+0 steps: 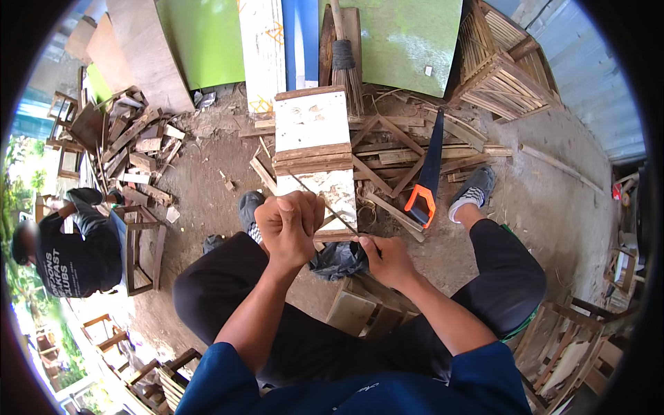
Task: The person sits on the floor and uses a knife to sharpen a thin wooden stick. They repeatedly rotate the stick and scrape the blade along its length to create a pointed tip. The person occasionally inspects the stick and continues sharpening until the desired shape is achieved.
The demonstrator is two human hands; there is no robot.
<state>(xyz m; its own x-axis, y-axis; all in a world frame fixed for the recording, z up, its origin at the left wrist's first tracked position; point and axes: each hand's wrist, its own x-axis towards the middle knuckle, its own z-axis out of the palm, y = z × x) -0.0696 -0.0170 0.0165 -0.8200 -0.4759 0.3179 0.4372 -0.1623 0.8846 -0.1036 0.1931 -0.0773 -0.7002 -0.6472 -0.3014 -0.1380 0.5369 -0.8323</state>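
A thin dark rod (342, 218) runs slantwise over the near end of a low work block of wood with white, worn faces (312, 122). My left hand (290, 225) is closed in a fist around its middle, and the rod shows on both sides of the fist. At the rod's near right end, my right hand (389, 260) pinches it between thumb and fingers. What kind of tool the rod is, I cannot tell. To the right, a handsaw with a black blade and orange handle (422, 206) leans over wooden strips, touched by neither hand.
Wooden strips (408, 155) lie behind the block, and a broom (344, 62) stands beyond. A black plastic bag (339, 259) is below my hands. Scrap wood (142, 155) is heaped at left, near a seated person (76, 242). A slatted wooden frame (505, 76) stands at far right.
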